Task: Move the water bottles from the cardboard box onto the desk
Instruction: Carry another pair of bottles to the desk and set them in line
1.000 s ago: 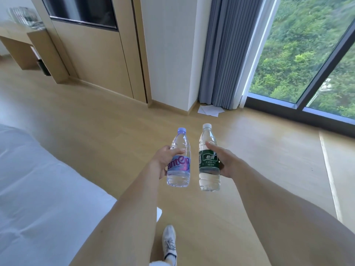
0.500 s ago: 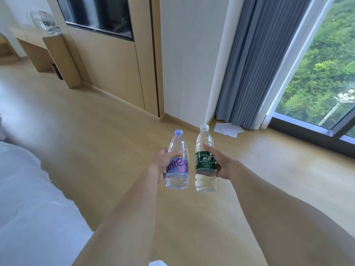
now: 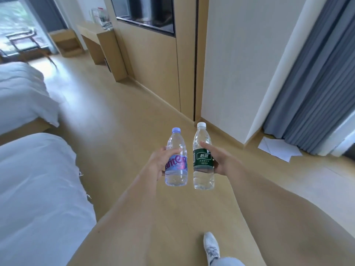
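Note:
My left hand (image 3: 159, 160) grips a clear water bottle with a purple label and a lilac cap (image 3: 176, 169), held upright in front of me. Beside it my right hand (image 3: 221, 160) grips a second upright bottle with a green label and a white cap (image 3: 203, 169). The two bottles are close together but apart, over the wooden floor. A light wooden desk (image 3: 90, 28) stands far off at the upper left along the wall, with glassware on it. The cardboard box is not in view.
Two beds with white covers, one (image 3: 38, 189) close on my left and one (image 3: 21, 93) further back. A wood-panelled wall with a dark screen (image 3: 146, 14) runs ahead. Grey curtain (image 3: 317, 83) and white papers (image 3: 278, 148) lie at right. My white shoe (image 3: 211, 246) is below.
The view has swung to the left: the window has left the frame, and the beds and the desk have come into sight. Both hands still hold their bottles in front of me.

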